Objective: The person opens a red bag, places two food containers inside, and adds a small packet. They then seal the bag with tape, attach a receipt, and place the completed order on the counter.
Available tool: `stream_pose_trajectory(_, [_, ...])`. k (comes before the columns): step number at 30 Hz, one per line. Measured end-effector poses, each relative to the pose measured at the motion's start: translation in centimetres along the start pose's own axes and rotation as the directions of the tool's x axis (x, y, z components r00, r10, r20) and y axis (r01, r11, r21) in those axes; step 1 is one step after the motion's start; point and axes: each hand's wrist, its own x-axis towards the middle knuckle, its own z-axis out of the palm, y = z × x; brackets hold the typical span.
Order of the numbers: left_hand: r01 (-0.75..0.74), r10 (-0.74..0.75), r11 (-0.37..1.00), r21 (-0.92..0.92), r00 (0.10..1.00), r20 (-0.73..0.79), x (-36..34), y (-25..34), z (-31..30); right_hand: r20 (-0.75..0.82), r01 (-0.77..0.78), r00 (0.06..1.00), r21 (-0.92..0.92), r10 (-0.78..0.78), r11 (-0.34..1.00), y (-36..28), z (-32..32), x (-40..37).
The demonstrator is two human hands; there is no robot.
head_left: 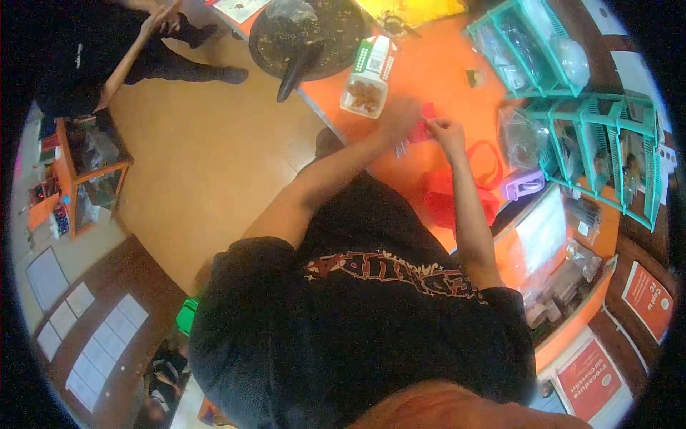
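My right hand (447, 134) is closed in a pinch on a small red piece (426, 127), whose kind I cannot make out. Across from it my left hand (401, 118) is blurred by motion, right beside the same red piece, and its fingers cannot be read. Both hands are above the orange table (421, 64). A red bag (461, 199) with a loop handle lies under and beside my right forearm. Just beyond my left hand stands an open white and green food box (366, 86) with brown food pieces inside.
A large dark round pan (339, 39) with a handle overhangs the table's left edge. A purple dispenser-like object (524, 185) lies near the red bag. Teal racks (593, 143) with plastic packs line the right side. Another person (78, 57) is at the upper left.
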Motion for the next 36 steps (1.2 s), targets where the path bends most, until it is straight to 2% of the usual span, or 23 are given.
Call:
stream_pose_trajectory(1, [0.027,-0.027,0.999,-0.027,0.999,-0.021,-0.2,0.1,-0.3,0.03,-0.029,0.999,0.098,0.026,0.995,0.0,0.0,0.1])
stream_pose_trajectory(3, [0.072,-0.078,0.993,-0.088,0.995,-0.065,-0.2,0.6,-0.5,0.099,-0.013,0.995,-0.012,0.014,1.0,-0.4,-0.3,0.5])
stream_pose_trajectory(4, [0.067,-0.072,0.996,-0.06,0.994,-0.085,-0.1,0.5,0.2,0.132,-0.003,0.991,-0.067,0.012,0.998,-0.7,-0.6,0.6])
stream_pose_trajectory(7, [0.032,-0.032,0.999,-0.002,0.994,-0.108,0.0,-0.4,1.7,0.064,-0.071,0.996,0.124,0.064,0.99,-1.0,0.1,0.5])
stream_pose_trajectory(9, [-0.021,0.02,1.0,-0.014,0.998,-0.063,-0.4,-0.8,1.4,0.028,0.046,0.999,-0.078,-0.044,0.996,-0.8,0.2,0.6])
stream_pose_trajectory(12, [0.069,-0.12,0.937,-0.342,0.984,-0.132,-0.9,0.2,-0.1,-0.014,0.237,0.968,-0.279,-0.251,0.931,0.2,0.9,1.2])
stream_pose_trajectory(15, [0.059,-0.127,0.961,-0.27,0.962,-0.241,-1.8,1.1,-1.4,-0.058,0.347,0.921,-0.325,-0.385,0.88,1.0,1.3,0.9])
stream_pose_trajectory(18, [0.278,-0.337,0.9,-0.336,0.932,-0.132,-1.2,2.1,-1.2,-0.139,0.398,0.873,-0.355,-0.468,0.846,-0.6,2.1,-0.9])
stream_pose_trajectory(19, [0.291,-0.339,0.887,-0.359,0.938,-0.076,-0.7,2.0,-1.4,-0.171,0.409,0.852,-0.372,-0.495,0.833,-1.0,2.2,-1.1])
stream_pose_trajectory(21, [0.327,-0.339,0.856,-0.4,0.94,0.042,0.1,1.6,-1.6,-0.181,0.356,0.872,-0.401,-0.455,0.844,-0.9,2.2,-1.0])
stream_pose_trajectory(25, [0.412,-0.459,0.808,-0.422,0.888,-0.012,-0.1,1.6,-0.3,-0.161,0.274,0.929,-0.302,-0.332,0.913,-0.4,2.2,-1.2])
stream_pose_trajectory(27, [0.459,-0.512,0.799,-0.389,0.858,-0.04,0.3,1.3,1.8,-0.153,0.322,0.905,-0.365,-0.398,0.874,0.8,2.9,-0.4])
stream_pose_trajectory(30, [0.477,-0.496,0.783,-0.399,0.866,0.062,0.8,0.6,2.2,-0.131,0.414,0.847,-0.445,-0.515,0.794,1.4,2.6,-0.7])
stream_pose_trajectory(31, [0.525,-0.509,0.744,-0.413,0.846,0.159,1.2,0.4,1.9,-0.123,0.456,0.818,-0.456,-0.561,0.764,1.0,2.7,-0.6])
stream_pose_trajectory(34, [0.673,-0.505,0.62,-0.403,0.736,0.452,1.7,-0.6,1.4,-0.059,0.394,0.895,-0.362,-0.443,0.845,0.4,2.5,-0.4])
stream_pose_trajectory(36, [0.547,-0.453,0.611,-0.572,0.834,0.314,0.7,-2.4,4.8,-0.024,0.389,0.902,-0.387,-0.43,0.836,0.3,2.5,0.0])
